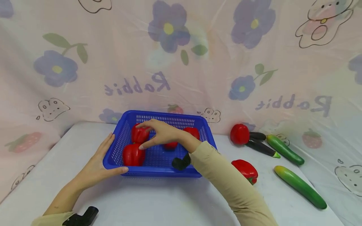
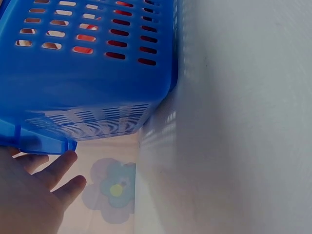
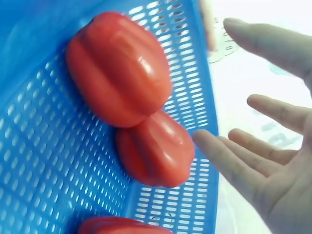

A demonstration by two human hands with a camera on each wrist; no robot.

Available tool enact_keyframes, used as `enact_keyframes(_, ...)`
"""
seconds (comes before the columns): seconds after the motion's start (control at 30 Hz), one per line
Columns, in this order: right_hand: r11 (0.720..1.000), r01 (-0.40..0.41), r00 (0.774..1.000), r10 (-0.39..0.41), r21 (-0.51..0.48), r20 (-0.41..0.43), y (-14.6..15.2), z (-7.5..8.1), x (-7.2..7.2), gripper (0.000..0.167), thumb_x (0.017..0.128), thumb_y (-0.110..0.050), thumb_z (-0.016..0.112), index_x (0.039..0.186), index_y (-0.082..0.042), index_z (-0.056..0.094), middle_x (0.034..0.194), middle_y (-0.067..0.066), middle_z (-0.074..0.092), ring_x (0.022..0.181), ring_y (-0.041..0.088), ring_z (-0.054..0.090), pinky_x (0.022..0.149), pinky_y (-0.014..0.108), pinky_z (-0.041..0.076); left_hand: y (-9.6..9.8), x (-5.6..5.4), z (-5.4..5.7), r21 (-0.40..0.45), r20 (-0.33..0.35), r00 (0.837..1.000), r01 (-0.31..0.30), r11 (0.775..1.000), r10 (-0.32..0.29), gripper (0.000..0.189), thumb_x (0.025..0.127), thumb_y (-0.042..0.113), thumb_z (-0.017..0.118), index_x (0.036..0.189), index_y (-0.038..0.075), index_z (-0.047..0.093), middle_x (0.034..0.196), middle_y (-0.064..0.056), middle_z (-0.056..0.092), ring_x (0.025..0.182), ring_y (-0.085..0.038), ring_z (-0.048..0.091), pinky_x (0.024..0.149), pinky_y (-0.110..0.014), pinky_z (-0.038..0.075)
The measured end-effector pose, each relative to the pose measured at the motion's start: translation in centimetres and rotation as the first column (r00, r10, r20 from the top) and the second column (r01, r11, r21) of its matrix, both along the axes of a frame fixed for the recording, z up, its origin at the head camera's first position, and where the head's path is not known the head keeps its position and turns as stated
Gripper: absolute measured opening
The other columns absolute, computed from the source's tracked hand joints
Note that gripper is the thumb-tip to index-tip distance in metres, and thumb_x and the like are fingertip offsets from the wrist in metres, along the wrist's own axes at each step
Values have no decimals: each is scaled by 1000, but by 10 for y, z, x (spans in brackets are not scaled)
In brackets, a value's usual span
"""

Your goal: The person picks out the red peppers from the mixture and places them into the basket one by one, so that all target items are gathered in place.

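Note:
A blue plastic basket (image 1: 158,171) with slotted walls holds several red bell peppers. Two of them, a front bell pepper (image 1: 133,156) and a back bell pepper (image 1: 138,135), touch at its left end. Over these two hovers my right hand (image 1: 161,133), its fingers and thumb spread apart around nothing. In the right wrist view those fingertips (image 3: 201,139) are beside one bell pepper (image 3: 156,151); whether they touch cannot be told. My left hand (image 1: 97,164) rests against the basket's front left corner, thumb along the front rim. The left wrist view shows its fingers (image 2: 58,168) extended at the rim.
Right of the basket on the white table (image 1: 158,204) lie two more red bell peppers, one at the back (image 1: 239,134) and one nearer (image 1: 245,170). Dark eggplants (image 1: 261,147), a cucumber (image 1: 285,150) and a nearer cucumber (image 1: 301,187) lie farther right. A printed cloth (image 1: 198,78) hangs behind.

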State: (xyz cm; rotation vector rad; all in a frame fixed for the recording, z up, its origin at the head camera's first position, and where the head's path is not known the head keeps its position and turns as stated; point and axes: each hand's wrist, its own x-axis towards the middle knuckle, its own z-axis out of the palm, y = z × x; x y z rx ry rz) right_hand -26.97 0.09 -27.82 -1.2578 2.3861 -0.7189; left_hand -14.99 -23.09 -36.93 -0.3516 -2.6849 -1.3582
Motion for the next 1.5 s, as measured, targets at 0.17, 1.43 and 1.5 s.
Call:
enact_keyframes(0.17, 994, 9, 998, -2, -106, 67, 9, -3, 7, 70, 81, -23, 77, 142, -9, 45, 141, 17, 42, 129, 30, 49, 83, 20, 55, 0, 1, -1, -1, 6, 1000, 2, 1000, -2, 113, 76, 35, 78, 156, 23, -1, 163, -7, -5, 144, -49, 4, 93, -82, 20)
enact_keyframes(1.43, 930, 284, 959, -280, -232, 53, 116, -3, 27, 65, 81, -25, 76, 139, -16, 50, 139, 7, 47, 125, 26, 53, 86, 32, 57, 1, 5, 1, -1, -13, 1000, -2, 1000, 2, 113, 76, 30, 78, 156, 23, -1, 162, -9, -7, 144, -48, 2, 93, -82, 19)
enact_keyframes(1.5, 927, 292, 956, -289, -235, 46, 121, -3, 28, 64, 81, -27, 77, 138, -18, 50, 138, 5, 48, 123, 26, 54, 86, 32, 57, 1, 5, 1, -2, -15, 1000, 1, 1000, -1, 112, 76, 29, 78, 156, 23, -1, 162, -9, -7, 144, -48, 2, 92, -82, 19)
